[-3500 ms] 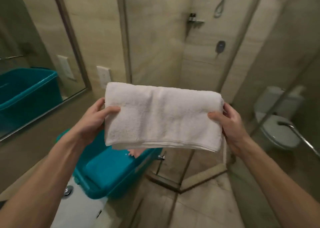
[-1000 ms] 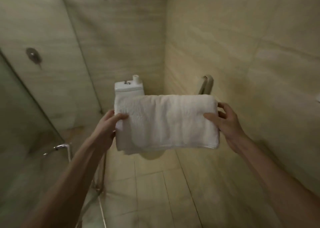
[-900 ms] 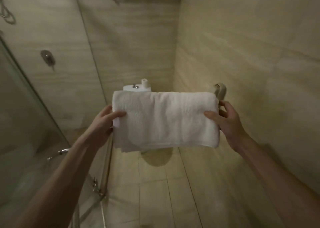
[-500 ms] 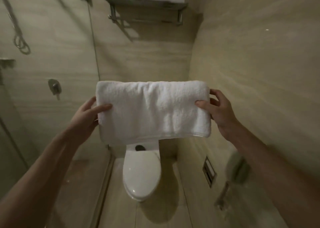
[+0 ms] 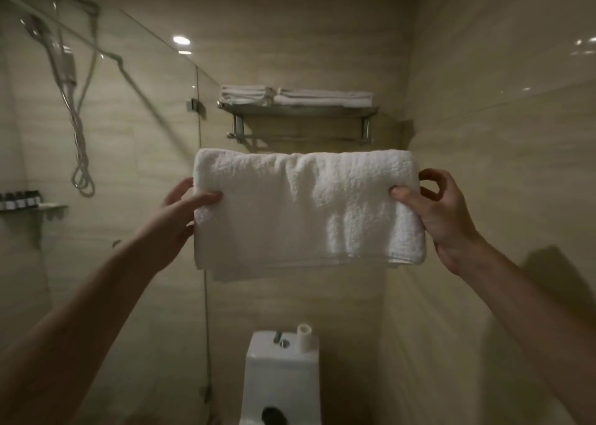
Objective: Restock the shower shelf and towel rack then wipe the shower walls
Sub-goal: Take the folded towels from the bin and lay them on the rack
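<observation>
Towel (image 5: 306, 208) folded, long axis level, pinched at both ends

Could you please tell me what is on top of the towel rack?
A left stack and a right stack of folded white towels lie side by side on the towel rack. Seen from below, their tops and depth are hidden.

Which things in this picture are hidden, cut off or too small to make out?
Head view:
1. Fingers of left hand and right hand behind the towel: hidden by it.
2. Bottles on the shower shelf: too small, labels unreadable, left edge cuts the row.
3. Toilet: bowl cut off by bottom edge.
</observation>
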Tool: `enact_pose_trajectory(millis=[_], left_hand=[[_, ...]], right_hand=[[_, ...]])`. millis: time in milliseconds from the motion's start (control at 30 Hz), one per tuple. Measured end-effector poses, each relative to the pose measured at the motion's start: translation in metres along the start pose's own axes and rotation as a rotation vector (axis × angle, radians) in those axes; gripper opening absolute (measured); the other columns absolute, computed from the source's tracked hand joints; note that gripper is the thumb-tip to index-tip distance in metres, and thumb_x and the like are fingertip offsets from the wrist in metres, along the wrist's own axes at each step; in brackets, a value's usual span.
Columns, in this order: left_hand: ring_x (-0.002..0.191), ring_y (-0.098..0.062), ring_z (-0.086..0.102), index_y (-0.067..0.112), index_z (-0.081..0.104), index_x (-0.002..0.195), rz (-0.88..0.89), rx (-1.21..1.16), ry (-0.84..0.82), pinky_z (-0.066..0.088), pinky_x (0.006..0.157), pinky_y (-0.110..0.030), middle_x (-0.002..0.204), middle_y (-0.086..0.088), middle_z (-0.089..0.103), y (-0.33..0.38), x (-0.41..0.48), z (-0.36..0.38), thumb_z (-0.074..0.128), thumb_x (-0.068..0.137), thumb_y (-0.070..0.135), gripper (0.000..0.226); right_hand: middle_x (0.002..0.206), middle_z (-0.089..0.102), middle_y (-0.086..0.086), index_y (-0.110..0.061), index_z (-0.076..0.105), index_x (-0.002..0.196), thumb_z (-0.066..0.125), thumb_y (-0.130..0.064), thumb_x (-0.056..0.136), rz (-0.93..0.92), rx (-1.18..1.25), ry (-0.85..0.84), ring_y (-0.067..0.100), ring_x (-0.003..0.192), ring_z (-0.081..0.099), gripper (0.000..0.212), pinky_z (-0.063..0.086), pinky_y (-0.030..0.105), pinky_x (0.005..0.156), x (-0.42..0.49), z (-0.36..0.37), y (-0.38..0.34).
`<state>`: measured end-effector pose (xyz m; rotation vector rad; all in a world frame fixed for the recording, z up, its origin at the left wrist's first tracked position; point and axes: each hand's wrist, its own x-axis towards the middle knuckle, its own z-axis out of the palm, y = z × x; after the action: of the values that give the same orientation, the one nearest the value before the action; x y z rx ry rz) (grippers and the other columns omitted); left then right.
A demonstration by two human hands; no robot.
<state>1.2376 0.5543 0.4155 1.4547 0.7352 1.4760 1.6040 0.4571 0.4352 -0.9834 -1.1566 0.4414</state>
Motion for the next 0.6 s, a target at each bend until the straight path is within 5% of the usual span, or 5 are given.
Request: enact_pose_trajectory(millis=[133,600], left_hand=[[0.112,-0.031,0.064,0.023,0.067,0.123,0.066,-0.025,0.044,0.043,0.106,-0.057,0.127,-0.015,0.067,0.006,0.054,0.024,0.073,0.08,0.015,0.044],[0.116,-0.034,0.065,0.016,0.061,0.131,0.3,0.072,0.0,0.054,0.099,-0.051,0.129,-0.016,0.065,0.024,0.275,0.055,0.066,0.09,0.015,0.042]], right_hand=[[0.097,0.074,0.0,-0.021,0.055,0.118,0.079,-0.018,0.083,-0.058,0.011,-0.042,0.011,0.077,0.074,0.043,0.059,0.027,0.061,0.07,-0.003,-0.002],[0.111,0.072,0.002,-0.029,0.058,0.12,0.084,-0.037,0.075,-0.263,-0.066,-0.003,0.019,0.096,0.074,0.053,0.06,0.047,0.088,0.288,0.034,0.018]])
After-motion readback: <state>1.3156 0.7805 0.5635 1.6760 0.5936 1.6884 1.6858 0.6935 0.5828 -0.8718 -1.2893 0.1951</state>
